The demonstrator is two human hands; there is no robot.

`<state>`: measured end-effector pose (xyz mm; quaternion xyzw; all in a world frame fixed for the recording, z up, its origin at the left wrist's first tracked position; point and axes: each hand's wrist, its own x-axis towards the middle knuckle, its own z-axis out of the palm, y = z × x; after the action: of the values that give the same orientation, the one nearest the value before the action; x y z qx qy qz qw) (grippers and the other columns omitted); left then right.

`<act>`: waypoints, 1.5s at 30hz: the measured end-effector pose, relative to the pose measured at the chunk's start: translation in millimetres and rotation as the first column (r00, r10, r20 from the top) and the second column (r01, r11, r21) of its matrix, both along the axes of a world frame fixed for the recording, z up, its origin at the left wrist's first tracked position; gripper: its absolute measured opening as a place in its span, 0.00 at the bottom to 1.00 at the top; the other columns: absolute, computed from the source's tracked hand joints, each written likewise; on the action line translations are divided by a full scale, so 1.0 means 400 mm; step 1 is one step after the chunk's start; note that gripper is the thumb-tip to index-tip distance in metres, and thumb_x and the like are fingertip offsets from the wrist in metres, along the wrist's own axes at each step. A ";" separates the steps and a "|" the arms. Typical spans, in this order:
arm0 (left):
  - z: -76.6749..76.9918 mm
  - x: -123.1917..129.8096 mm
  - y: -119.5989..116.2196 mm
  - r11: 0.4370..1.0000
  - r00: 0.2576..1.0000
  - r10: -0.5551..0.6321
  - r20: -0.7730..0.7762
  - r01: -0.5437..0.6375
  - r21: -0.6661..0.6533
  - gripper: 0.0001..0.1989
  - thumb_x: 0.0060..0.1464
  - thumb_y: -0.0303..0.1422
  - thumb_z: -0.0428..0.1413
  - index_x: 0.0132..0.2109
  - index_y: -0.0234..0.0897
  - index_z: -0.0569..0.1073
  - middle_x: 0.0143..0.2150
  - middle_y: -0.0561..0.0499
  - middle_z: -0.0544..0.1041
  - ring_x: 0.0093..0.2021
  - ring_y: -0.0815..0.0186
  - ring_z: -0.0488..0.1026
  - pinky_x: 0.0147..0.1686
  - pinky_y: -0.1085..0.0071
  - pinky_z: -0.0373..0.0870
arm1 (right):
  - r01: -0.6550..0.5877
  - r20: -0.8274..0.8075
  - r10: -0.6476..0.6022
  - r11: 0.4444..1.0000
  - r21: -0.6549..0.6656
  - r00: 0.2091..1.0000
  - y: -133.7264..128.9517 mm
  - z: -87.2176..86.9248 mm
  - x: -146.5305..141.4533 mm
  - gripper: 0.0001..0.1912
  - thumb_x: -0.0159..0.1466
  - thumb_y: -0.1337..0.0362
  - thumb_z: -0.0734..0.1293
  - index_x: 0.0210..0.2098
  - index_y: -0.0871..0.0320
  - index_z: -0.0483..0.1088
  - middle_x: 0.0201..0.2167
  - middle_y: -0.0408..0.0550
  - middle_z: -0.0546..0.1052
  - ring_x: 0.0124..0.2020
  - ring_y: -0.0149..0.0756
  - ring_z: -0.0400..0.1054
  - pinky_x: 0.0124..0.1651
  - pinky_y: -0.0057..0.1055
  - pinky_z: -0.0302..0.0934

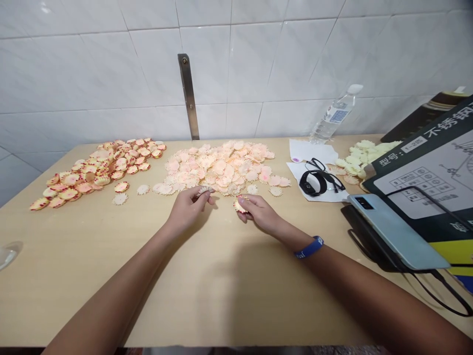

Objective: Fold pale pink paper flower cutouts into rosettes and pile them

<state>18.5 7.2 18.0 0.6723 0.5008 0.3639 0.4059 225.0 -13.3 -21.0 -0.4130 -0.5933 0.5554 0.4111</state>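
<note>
Low over the table (218, 291), the left grip (188, 209) pinches a small scalloped flower cutout (204, 190) and the right grip (258, 212) holds a peach one (240, 205), its edge perhaps red-tinted; just ahead lies a heap of pale peach cutouts (221, 167), with a red-edged heap (99, 170) further left.

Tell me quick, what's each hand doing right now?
Left hand: closed, pinching a peach paper rosette.
Right hand: closed, pinching another peach paper rosette.

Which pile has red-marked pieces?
The leftmost pile: its cupped pieces show red markings, unlike the flat pale peach middle pile and the pale yellow pile at right.
</note>
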 end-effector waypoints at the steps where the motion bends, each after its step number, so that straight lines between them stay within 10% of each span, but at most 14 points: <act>1: -0.001 0.002 0.001 0.999 0.999 -0.012 0.043 0.014 -0.044 0.14 0.54 0.41 0.55 0.32 0.34 0.76 0.27 0.49 0.76 0.24 0.69 0.65 0.27 0.71 0.63 | -0.012 0.002 0.012 1.000 -0.007 1.000 -0.003 0.000 -0.003 0.24 0.64 0.44 0.62 0.23 0.56 0.59 0.16 0.39 0.62 0.20 0.28 0.56 0.25 0.29 0.48; 11: -0.013 -0.001 0.006 0.882 0.882 -0.037 0.470 0.250 -0.399 0.16 0.48 0.40 0.63 0.40 0.30 0.80 0.47 0.38 0.79 0.37 0.64 0.74 0.30 0.72 0.72 | -0.042 0.095 0.035 0.996 0.082 0.995 -0.028 -0.002 -0.016 0.26 0.68 0.46 0.57 0.21 0.56 0.58 0.17 0.40 0.62 0.21 0.29 0.55 0.29 0.30 0.51; 18: -0.014 0.004 0.004 0.827 0.797 -0.015 0.604 0.350 -0.441 0.15 0.48 0.37 0.59 0.40 0.29 0.80 0.39 0.42 0.78 0.34 0.66 0.72 0.31 0.71 0.74 | -0.071 0.154 0.055 0.992 0.100 0.987 -0.029 0.002 -0.013 0.28 0.69 0.43 0.56 0.20 0.56 0.57 0.17 0.40 0.61 0.21 0.29 0.55 0.29 0.30 0.51; 23: -0.014 -0.003 0.005 0.856 0.816 -0.053 0.576 0.334 -0.395 0.16 0.48 0.39 0.64 0.39 0.30 0.81 0.25 0.52 0.70 0.27 0.72 0.66 0.29 0.76 0.69 | -0.104 0.159 0.084 0.987 0.119 0.984 -0.029 0.004 -0.013 0.29 0.69 0.42 0.55 0.21 0.56 0.57 0.17 0.40 0.61 0.21 0.29 0.55 0.29 0.30 0.51; 45: -0.008 0.002 -0.005 0.950 0.914 -0.071 0.399 0.183 -0.251 0.17 0.45 0.43 0.68 0.32 0.33 0.77 0.29 0.50 0.79 0.23 0.75 0.65 0.26 0.75 0.65 | -0.147 0.136 0.131 0.982 0.117 0.982 -0.032 0.008 -0.007 0.27 0.69 0.43 0.56 0.23 0.57 0.60 0.18 0.40 0.62 0.22 0.29 0.55 0.29 0.29 0.52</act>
<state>19.3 5.0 14.9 0.5539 0.4129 0.3859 0.6113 222.4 -26.0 -17.7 -0.3783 -0.6797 0.5167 0.3577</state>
